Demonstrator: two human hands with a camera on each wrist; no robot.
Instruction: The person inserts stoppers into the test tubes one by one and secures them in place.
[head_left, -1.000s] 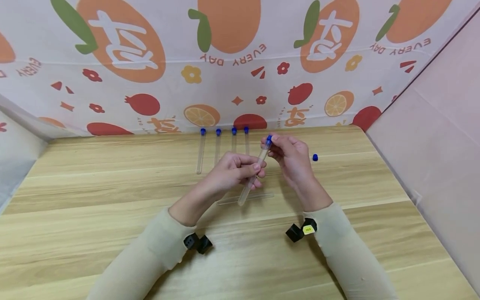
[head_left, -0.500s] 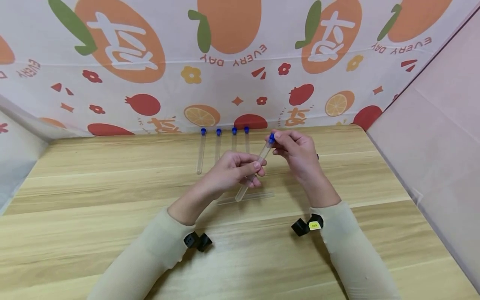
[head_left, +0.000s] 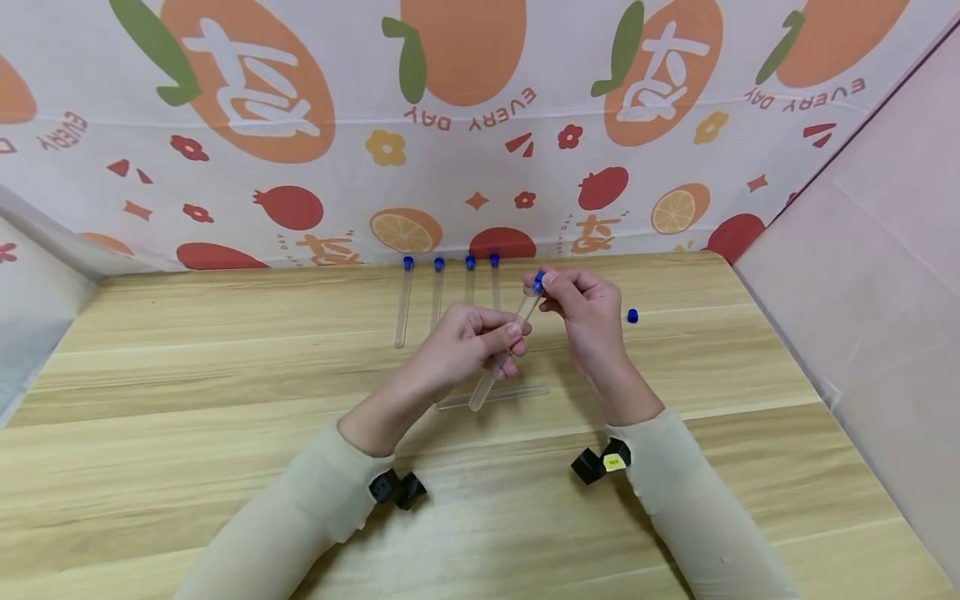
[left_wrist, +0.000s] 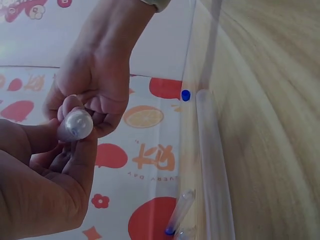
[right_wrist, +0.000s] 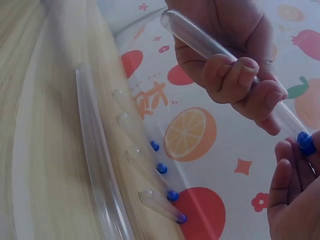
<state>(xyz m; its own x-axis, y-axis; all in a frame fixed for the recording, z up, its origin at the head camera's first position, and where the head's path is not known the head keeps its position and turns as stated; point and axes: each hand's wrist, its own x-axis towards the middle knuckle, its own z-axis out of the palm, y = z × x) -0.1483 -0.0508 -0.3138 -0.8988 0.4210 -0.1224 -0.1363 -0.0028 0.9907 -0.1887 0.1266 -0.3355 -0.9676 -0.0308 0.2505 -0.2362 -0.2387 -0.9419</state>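
Observation:
My left hand (head_left: 476, 337) holds a clear test tube (head_left: 487, 385) around its middle, between thumb and fingers. The tube slants, its rounded end low and toward me. At its upper end my right hand (head_left: 588, 312) pinches a blue cap (head_left: 538, 282) with thumb and fingers. In the right wrist view, the cap (right_wrist: 306, 143) meets the tube's end; how deep it sits I cannot tell. A second test tube (head_left: 528, 392), without a cap, lies crosswise on the table beneath my hands. One loose blue cap (head_left: 632, 316) rests right of my right hand.
Several capped test tubes (head_left: 402, 308) lie side by side at the back of the wooden table (head_left: 225, 400), caps toward the fruit-print cloth (head_left: 435, 183). My left hand hides part of some. A pale wall (head_left: 862, 275) stands at the right.
My right hand and the tube's capped end shifted slightly up and right, then came back down and left. The loose cap was mostly hidden midway and shows again now.

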